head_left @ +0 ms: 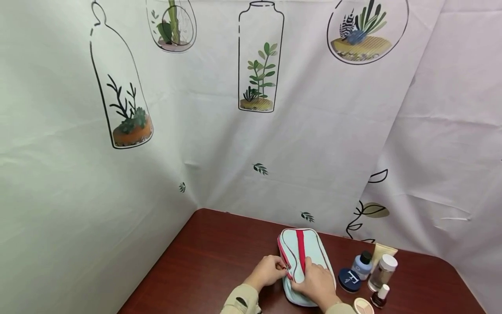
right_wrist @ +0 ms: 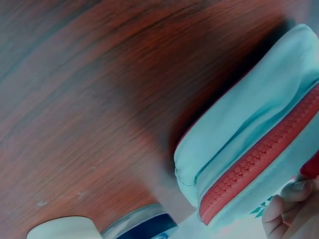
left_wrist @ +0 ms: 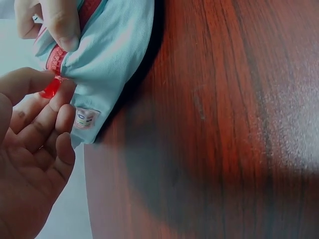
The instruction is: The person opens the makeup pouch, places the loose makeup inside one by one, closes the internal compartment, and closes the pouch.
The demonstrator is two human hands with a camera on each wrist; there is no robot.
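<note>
Your L hand [head_left: 268, 271] has zip pull [left_wrist: 51, 89] pinched; R hand [head_left: 317, 281], fingers curled, grips pouch [head_left: 313, 248] just right. Pouch's on bench [head_left: 204, 261], long axis approx. near-far, zip [head_left: 283, 252] left, L hand nearer it.

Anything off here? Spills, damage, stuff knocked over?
Nothing really stands out. No spill or damage shows on the table; the blue bottle, white-capped bottle and small dark bottle stand upright. The left hand pinches the red zip pull on the pouch. The backdrop is creased, nothing more.
</note>
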